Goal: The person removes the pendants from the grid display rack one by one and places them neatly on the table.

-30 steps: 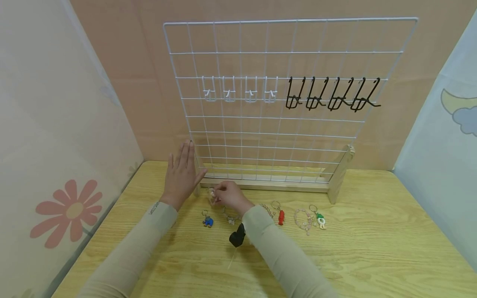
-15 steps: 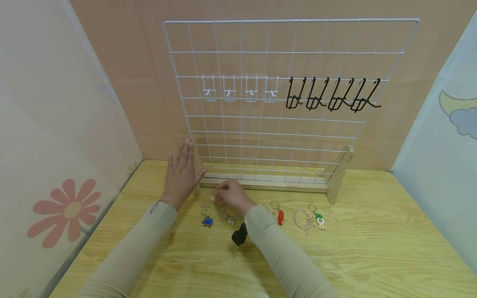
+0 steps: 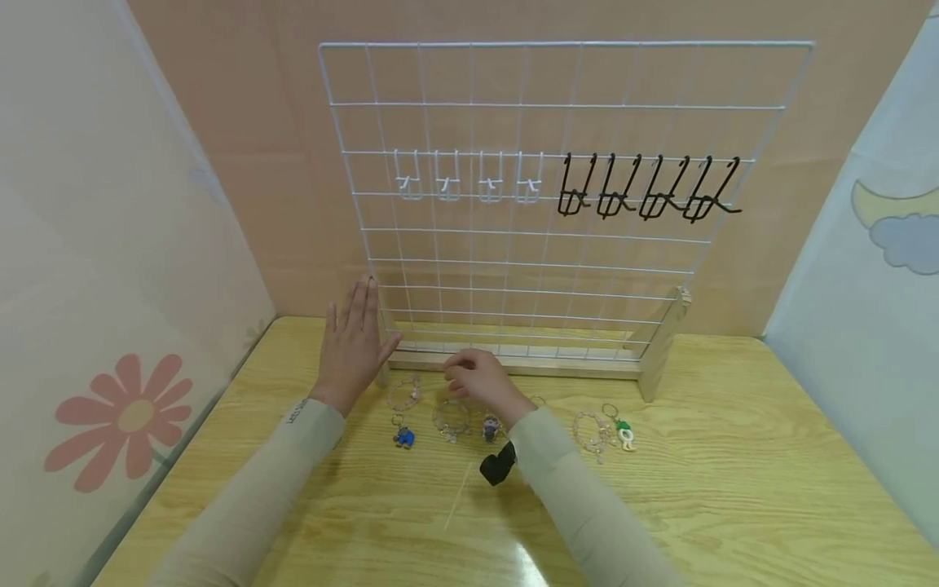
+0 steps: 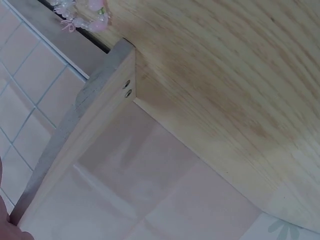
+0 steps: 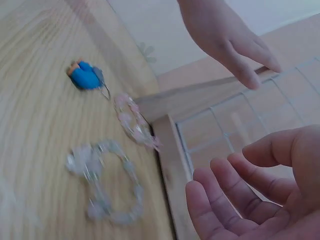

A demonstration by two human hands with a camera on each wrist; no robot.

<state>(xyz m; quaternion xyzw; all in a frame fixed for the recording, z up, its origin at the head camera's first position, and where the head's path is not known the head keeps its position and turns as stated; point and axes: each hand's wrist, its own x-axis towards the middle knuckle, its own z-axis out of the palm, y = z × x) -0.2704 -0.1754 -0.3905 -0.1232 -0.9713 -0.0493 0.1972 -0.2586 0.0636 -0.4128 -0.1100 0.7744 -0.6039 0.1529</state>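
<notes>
My left hand (image 3: 350, 349) rests against the left wooden post (image 3: 381, 371) of the wire-grid rack, fingers straight. My right hand (image 3: 484, 381) hovers just in front of the rack's base bar; in the right wrist view its fingers (image 5: 225, 187) are loosely bent around nothing. A pink beaded bracelet (image 5: 124, 117) lies on the table by the post, apart from both hands. Below the right hand lies a clear beaded bracelet (image 5: 136, 195). To its left sits a blue figure keychain (image 3: 403, 438). A small greyish figure charm (image 3: 490, 428) shows beneath the right wrist.
White hooks (image 3: 447, 187) and black hooks (image 3: 616, 200) hang on the wire grid (image 3: 528, 262). Farther right on the table (image 3: 734, 489) lie another pink bracelet (image 3: 579, 440) and a green-and-white keychain (image 3: 625, 438). The right forearm hides part of the row.
My right hand has let go of the pink beaded bracelet and moved right. The bracelet now lies flat near the post. The left hand stays in place.
</notes>
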